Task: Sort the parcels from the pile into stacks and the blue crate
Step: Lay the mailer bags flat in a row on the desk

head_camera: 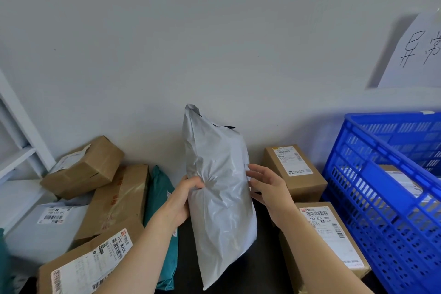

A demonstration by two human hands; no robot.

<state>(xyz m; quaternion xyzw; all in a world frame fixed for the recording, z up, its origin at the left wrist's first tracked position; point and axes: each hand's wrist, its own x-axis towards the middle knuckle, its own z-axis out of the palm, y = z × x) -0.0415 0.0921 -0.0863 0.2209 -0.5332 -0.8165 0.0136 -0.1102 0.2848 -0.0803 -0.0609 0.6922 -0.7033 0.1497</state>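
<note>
I hold a tall grey plastic mailer bag (218, 188) upright in the middle of the view. My left hand (185, 194) pinches a fold of its left side. On the bag's right edge, my right hand (265, 190) has its fingers spread and nearly straight, touching or just off the plastic. The pile lies at the left: several brown cardboard boxes (83, 167), a teal mailer (162, 200) and a white parcel (47, 227). The blue crate (381, 198) stands at the right with a parcel (403, 181) inside.
Two labelled cardboard boxes (294, 169) (327, 236) sit between the bag and the crate. A white shelf frame (19, 141) rises at the far left. A paper sign (415, 52) hangs on the wall above the crate. The wall is close behind everything.
</note>
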